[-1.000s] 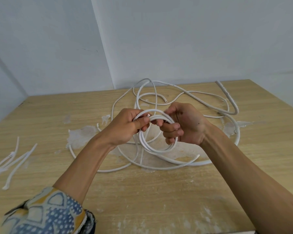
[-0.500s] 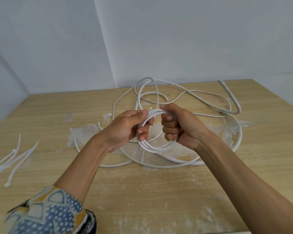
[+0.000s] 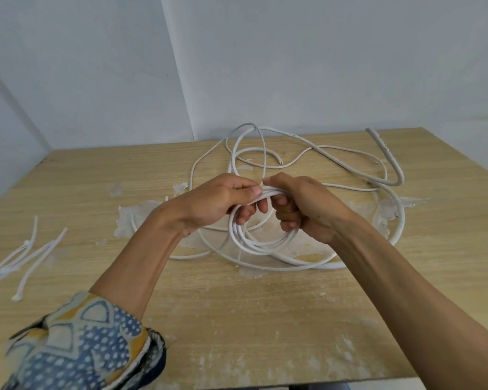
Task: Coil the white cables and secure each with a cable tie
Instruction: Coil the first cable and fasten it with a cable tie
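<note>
White coil (image 3: 254, 247) hangs under my left grip (image 3: 214, 202) and right grip (image 3: 307, 206), both closed around its top; cable ties (image 3: 26, 244) lie far left, nearer the left grip.

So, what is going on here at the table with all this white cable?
A person is coiling a white cable above a wooden table. The left hand and the right hand each hold the top of a small coil of several loops, the grip of both curled round the strands. No tie is on the coil yet. More loose cable lies tangled on the table beneath and behind it. The cable ties lie untouched at the table's left side.
</note>
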